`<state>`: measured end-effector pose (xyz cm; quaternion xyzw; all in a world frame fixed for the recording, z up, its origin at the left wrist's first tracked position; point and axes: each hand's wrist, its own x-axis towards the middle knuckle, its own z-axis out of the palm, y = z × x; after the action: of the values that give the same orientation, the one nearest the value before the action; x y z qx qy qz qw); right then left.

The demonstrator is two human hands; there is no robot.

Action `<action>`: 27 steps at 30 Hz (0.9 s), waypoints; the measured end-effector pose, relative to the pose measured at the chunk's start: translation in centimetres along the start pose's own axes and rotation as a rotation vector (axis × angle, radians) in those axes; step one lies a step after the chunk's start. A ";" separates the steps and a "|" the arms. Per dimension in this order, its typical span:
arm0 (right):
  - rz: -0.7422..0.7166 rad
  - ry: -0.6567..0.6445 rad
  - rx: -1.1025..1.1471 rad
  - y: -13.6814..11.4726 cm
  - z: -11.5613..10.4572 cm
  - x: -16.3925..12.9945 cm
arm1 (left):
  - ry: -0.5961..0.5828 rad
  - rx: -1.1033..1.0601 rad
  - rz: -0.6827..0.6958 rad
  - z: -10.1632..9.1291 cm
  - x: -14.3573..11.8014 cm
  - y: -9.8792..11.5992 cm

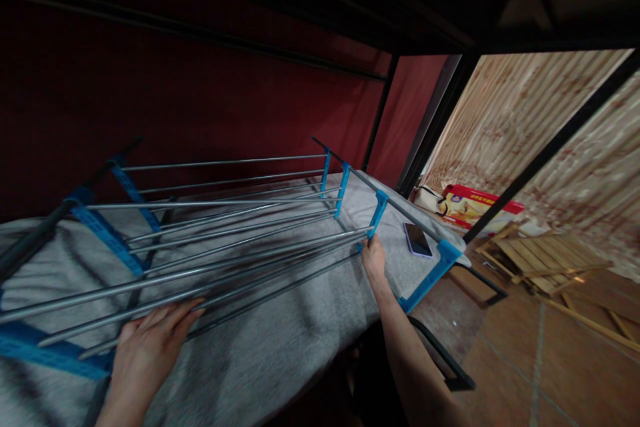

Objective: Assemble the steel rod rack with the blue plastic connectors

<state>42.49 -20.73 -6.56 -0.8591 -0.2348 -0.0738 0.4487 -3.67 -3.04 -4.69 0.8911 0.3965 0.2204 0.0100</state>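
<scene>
A rack of grey metal tubes [240, 253] with blue plastic brackets [379, 213] lies along grey bedding. My left hand [155, 340] is at the near left, its fingers closed over the front tubes, close to a large blue bracket [55, 350]. The undersides of those fingers are hidden. Further right, my right hand [373, 259] is closed round the far ends of the tubes, at the foot of a blue bracket. The tube ends there are covered by its fingers. Some front tubes slant and converge toward that hand.
A phone [418, 240] lies on the grey bedding [300, 340] beyond my right hand. Dark metal bed-frame bars [445, 113] and a red wall [225, 93] surround the rack. On the tiled floor [575, 353] are a wooden folding piece [555, 260] and a red-yellow box [475, 203].
</scene>
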 end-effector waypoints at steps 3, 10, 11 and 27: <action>0.009 0.001 -0.012 -0.2 0.1 0.0 | -0.011 0.002 0.004 0.0 0.0 -0.1; 0.018 -0.015 -0.022 -0.2 0.1 0.0 | -0.014 0.010 0.008 -0.1 -0.1 -0.1; 0.018 -0.017 -0.021 -0.2 0.1 0.0 | -0.012 0.006 0.007 -0.1 -0.1 -0.1; -0.004 -0.013 0.000 0.1 0.2 0.0 | -0.072 -0.027 -0.048 -0.4 -0.2 0.1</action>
<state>42.55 -20.57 -6.73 -0.8590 -0.2395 -0.0693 0.4471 -3.87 -3.30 -4.40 0.8886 0.4141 0.1930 0.0416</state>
